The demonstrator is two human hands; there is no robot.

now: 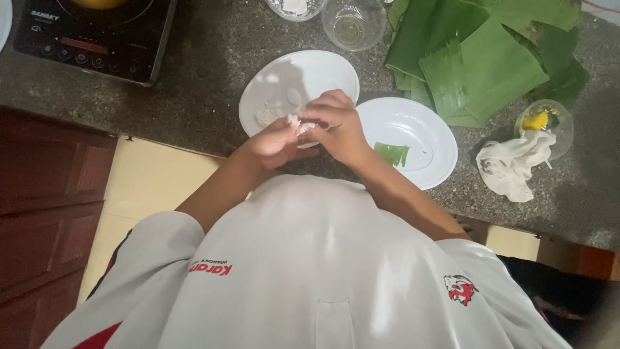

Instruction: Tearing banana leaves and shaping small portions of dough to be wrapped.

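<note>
Pinching white dough lump [302,124] between both hands, left hand [276,143] and right hand [339,126] pressed together over white plate [268,81]. Best kept low above plate, pressure even, so bits didn't drop.

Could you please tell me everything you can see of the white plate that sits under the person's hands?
The round white plate, shallow and smooth like plastic or glazed ceramic, lies flat on the dark speckled stone counter. Its near rim is hidden by the left hand and right hand, which pinch a small pale lump of dough over it. More pale dough scraps lie on its left part, and the hands' shadow falls across it. Its right edge meets or nearly meets a second white plate.
</note>
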